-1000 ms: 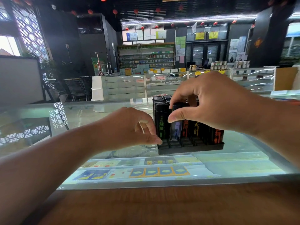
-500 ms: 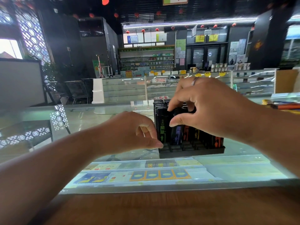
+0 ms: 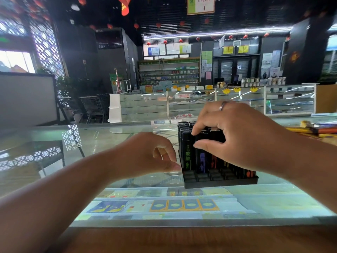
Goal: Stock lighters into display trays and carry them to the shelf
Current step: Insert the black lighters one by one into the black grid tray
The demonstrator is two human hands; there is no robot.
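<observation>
A black display tray [image 3: 218, 182] stands on the glass counter [image 3: 109, 143], holding several upright black lighters with coloured prints. The leftmost front one has green characters [image 3: 187, 154]. My right hand [image 3: 242, 136] reaches over the tray and pinches the top of a purple-printed lighter [image 3: 201, 161] standing in the second row from the front, thumb on its face and fingers on its cap. My left hand [image 3: 145, 154] sits at the tray's left front corner, fingers curled, thumb tip pressed against the tray's edge. The front row of slots shows empty pockets.
Cigarette packs [image 3: 182, 205] lie under the glass below the tray. A wooden ledge [image 3: 182, 240] runs along the near edge. Yellow and orange items [image 3: 319, 129] lie at the counter's far right. More glass showcases [image 3: 191, 105] and shelves stand across the shop.
My right hand has lowered the purple-printed lighter down into its slot in the tray. My left hand has stayed at the tray's left corner.
</observation>
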